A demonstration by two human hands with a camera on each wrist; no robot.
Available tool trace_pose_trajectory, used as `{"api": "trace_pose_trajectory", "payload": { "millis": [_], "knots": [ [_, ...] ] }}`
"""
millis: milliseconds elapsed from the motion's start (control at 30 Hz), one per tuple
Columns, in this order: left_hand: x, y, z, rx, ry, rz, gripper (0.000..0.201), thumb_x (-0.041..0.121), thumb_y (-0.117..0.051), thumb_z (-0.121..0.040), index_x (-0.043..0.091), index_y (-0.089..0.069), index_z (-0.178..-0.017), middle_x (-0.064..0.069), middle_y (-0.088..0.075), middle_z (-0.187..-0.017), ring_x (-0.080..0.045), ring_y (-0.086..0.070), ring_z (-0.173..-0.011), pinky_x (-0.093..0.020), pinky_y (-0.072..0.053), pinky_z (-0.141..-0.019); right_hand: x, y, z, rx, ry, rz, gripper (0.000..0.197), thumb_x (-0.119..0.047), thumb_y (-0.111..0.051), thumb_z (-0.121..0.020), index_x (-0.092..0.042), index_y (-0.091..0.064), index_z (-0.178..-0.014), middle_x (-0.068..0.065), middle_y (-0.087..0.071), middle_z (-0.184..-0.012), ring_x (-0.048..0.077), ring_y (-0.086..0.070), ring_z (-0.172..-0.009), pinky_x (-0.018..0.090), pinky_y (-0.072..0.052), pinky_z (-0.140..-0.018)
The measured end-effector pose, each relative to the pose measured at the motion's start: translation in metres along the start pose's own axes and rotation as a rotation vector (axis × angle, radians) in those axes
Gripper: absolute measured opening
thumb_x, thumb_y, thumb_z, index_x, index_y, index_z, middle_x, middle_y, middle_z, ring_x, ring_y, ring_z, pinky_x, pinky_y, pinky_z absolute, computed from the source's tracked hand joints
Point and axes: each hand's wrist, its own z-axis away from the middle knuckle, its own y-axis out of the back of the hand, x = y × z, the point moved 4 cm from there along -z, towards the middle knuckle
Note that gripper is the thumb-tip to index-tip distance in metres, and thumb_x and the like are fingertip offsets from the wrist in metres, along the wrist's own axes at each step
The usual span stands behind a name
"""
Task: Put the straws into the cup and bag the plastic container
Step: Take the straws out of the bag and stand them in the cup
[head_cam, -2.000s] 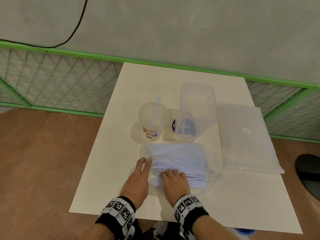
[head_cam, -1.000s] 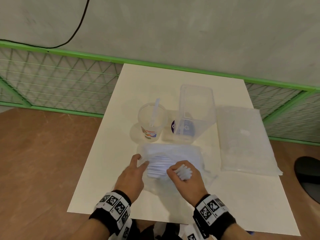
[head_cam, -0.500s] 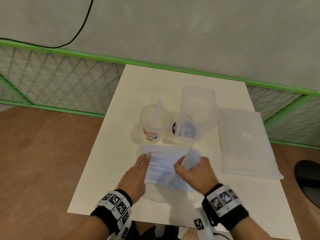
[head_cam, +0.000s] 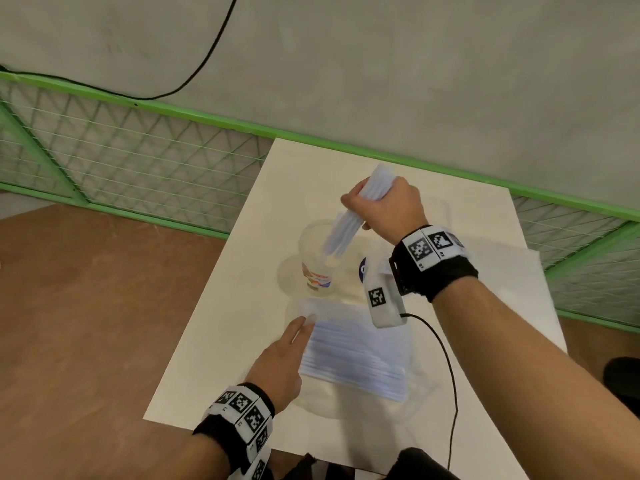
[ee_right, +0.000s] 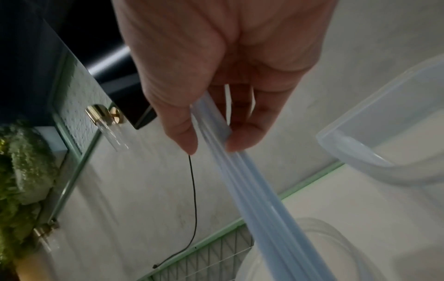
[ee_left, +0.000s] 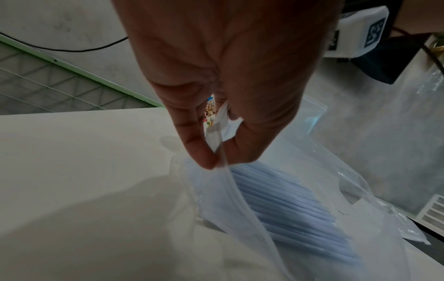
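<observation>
Fingers point(ee_right: 242, 133) of the right hand point(head_cam: 388, 206) curl round a bunch of straws point(head_cam: 343, 230), their lower ends dipping into the cup point(head_cam: 317, 261) on the table point(head_cam: 242, 306). The plastic container point(ee_right: 384, 133) stands just beside it, mostly hidden behind the wrist. The left hand point(head_cam: 277, 368) pinches the straw bag's point(ee_left: 300, 209) open edge. Best to keep the bunch steep, let the ends reach the bottom, then loosen the grip. Half a second ago this bunch was only just leaving the bag.
</observation>
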Motion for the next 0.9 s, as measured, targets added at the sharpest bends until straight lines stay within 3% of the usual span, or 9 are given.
{"api": "trace_pose_trajectory", "payload": {
  "millis": [133,267,367,467,600,700,767,833,900],
  "knots": [
    [0.001,0.002,-0.001,0.016,0.01,0.026,0.098,-0.01,-0.046,-0.076,0.033,-0.005,-0.154,0.015,-0.005,-0.159,-0.025,-0.06,-0.094,-0.025,-0.045,-0.077,0.007,0.005,-0.002,0.078,0.077,0.13,0.033,-0.041,-0.076,-0.077,-0.027,-0.067,-0.105,-0.008,-0.063,-0.101,0.009,-0.055,-0.082,0.024,-0.044,-0.079],
    [0.002,-0.001,-0.001,0.024,0.001,0.03,0.097,-0.01,-0.047,-0.077,0.032,-0.006,-0.154,0.015,-0.004,-0.16,-0.022,-0.06,-0.09,-0.021,-0.043,-0.074,-0.005,0.024,0.033,0.141,0.282,0.157,0.023,-0.02,-0.064,-0.082,-0.024,-0.066,-0.104,-0.005,-0.061,-0.103,0.011,-0.057,-0.077,0.012,-0.041,-0.072],
    [0.003,-0.004,-0.002,0.021,-0.001,0.037,0.097,-0.01,-0.047,-0.076,0.032,-0.007,-0.154,0.016,-0.004,-0.159,-0.021,-0.058,-0.083,-0.022,-0.046,-0.072,0.002,0.008,0.087,-0.001,0.391,0.137,0.027,-0.014,-0.052,-0.073,-0.022,-0.067,-0.094,-0.008,-0.064,-0.091,0.004,-0.056,-0.066,0.017,-0.043,-0.069],
    [0.007,-0.005,-0.002,0.025,0.004,0.048,0.092,-0.007,-0.047,-0.079,0.029,-0.009,-0.154,0.015,-0.005,-0.159,-0.023,-0.057,-0.084,-0.022,-0.042,-0.071,0.042,-0.032,0.142,-0.28,0.314,0.287,0.028,-0.018,-0.046,-0.076,-0.023,-0.067,-0.093,-0.006,-0.064,-0.087,0.009,-0.056,-0.073,0.028,-0.048,-0.075],
    [0.011,-0.008,-0.001,0.022,-0.004,0.067,0.091,-0.007,-0.048,-0.081,0.029,-0.006,-0.154,0.012,-0.003,-0.16,-0.023,-0.059,-0.104,-0.019,-0.042,-0.078,0.119,-0.084,0.187,-0.601,0.134,0.552,0.04,-0.01,-0.046,-0.089,-0.019,-0.057,-0.126,0.001,-0.056,-0.125,0.024,-0.054,-0.111,0.038,-0.046,-0.092],
    [0.007,-0.008,0.0,0.029,0.014,0.076,0.09,-0.006,-0.048,-0.081,0.03,-0.008,-0.154,0.012,-0.004,-0.16,-0.023,-0.06,-0.097,-0.021,-0.044,-0.077,0.154,-0.106,0.203,-0.636,0.132,0.732,0.049,-0.008,-0.045,-0.09,-0.016,-0.043,-0.139,0.004,-0.042,-0.141,0.029,-0.044,-0.121,0.04,-0.044,-0.093],
    [0.004,-0.007,0.002,0.03,0.024,0.064,0.09,-0.006,-0.047,-0.08,0.031,-0.009,-0.153,0.013,-0.006,-0.159,-0.024,-0.06,-0.091,-0.026,-0.048,-0.076,0.168,-0.115,0.208,-0.597,0.114,0.789,0.05,-0.007,-0.05,-0.088,-0.016,-0.043,-0.137,0.003,-0.043,-0.14,0.03,-0.045,-0.121,0.041,-0.045,-0.092],
    [0.003,-0.008,0.003,0.026,0.026,0.06,0.09,-0.005,-0.047,-0.08,0.032,-0.009,-0.153,0.013,-0.006,-0.158,-0.023,-0.06,-0.088,-0.028,-0.05,-0.075,0.173,-0.12,0.21,-0.542,0.107,0.793,0.05,-0.008,-0.062,-0.08,-0.018,-0.053,-0.128,0.002,-0.054,-0.128,0.028,-0.055,-0.108,0.04,-0.05,-0.082],
    [0.002,-0.009,0.003,0.025,0.027,0.061,0.09,-0.004,-0.048,-0.08,0.032,-0.009,-0.152,0.014,-0.006,-0.158,-0.023,-0.06,-0.087,-0.028,-0.05,-0.076,0.173,-0.124,0.209,-0.492,0.124,0.797,0.053,-0.013,-0.078,-0.061,-0.021,-0.063,-0.112,-0.001,-0.064,-0.107,0.024,-0.063,-0.087,0.036,-0.054,-0.066]
  ]
}}
